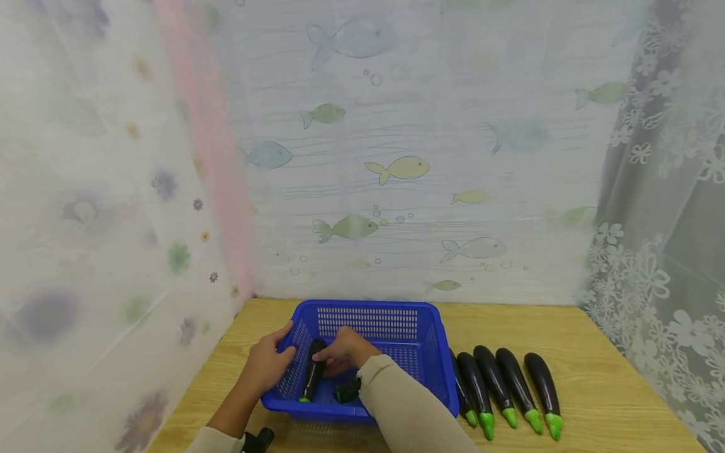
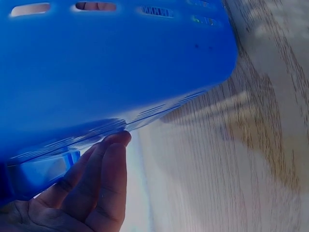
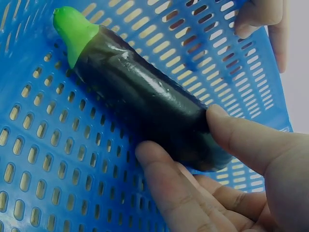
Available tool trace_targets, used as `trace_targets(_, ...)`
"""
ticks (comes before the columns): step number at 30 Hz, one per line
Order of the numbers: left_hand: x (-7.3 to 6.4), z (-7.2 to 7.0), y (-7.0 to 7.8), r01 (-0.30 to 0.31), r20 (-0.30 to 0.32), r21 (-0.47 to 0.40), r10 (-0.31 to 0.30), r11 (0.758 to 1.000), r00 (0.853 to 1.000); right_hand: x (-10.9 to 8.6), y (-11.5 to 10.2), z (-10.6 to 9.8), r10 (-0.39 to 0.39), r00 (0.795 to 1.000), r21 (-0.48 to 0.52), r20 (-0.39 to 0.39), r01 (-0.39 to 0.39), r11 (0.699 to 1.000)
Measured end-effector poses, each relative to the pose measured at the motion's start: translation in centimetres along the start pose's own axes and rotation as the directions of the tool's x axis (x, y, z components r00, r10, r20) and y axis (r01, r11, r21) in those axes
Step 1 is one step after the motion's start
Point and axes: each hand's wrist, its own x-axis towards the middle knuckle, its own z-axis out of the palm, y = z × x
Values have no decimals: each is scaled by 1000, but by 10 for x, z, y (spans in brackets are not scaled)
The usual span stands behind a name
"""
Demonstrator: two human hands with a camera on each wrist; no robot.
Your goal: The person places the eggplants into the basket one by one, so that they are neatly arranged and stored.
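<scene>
A blue plastic basket [image 1: 368,304] with slotted walls stands on the table. Inside it, along the left wall, lies a dark eggplant [image 1: 313,371] with a bright green cap. My right hand [image 1: 345,352] reaches into the basket and holds this eggplant by its rounded end. The right wrist view shows the thumb [image 3: 236,135] on top and the fingers [image 3: 164,183] underneath, with the green cap pointing away. My left hand [image 1: 269,362] grips the basket's left rim, thumb on the inner side; its fingers [image 2: 111,179] lie against the outside of the wall.
Several more eggplants [image 1: 542,384] lie side by side on the wooden table [image 1: 600,390], right of the basket, caps toward me. A fish-patterned curtain [image 1: 396,264] hangs behind the table, with more curtains at both sides. Dark devices [image 1: 257,440] are strapped at my wrists.
</scene>
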Motion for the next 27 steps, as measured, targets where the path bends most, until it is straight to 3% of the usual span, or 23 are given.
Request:
trace_targets(13,3,0,-3,3,-2,-13,-3,1000,1000,-5,-5,-2,-6,1000,13,9,6,1000)
trace_targets(20,6,0,-6,-7,-21,4,7,1000,1000,-16,-22,-4,-38,998,-102,-50,33,994)
trace_targets(27,5,-1,-5,-30,-27,4,30,1000,999,-35,-34,-21,-164,986,-226,-14,157,961)
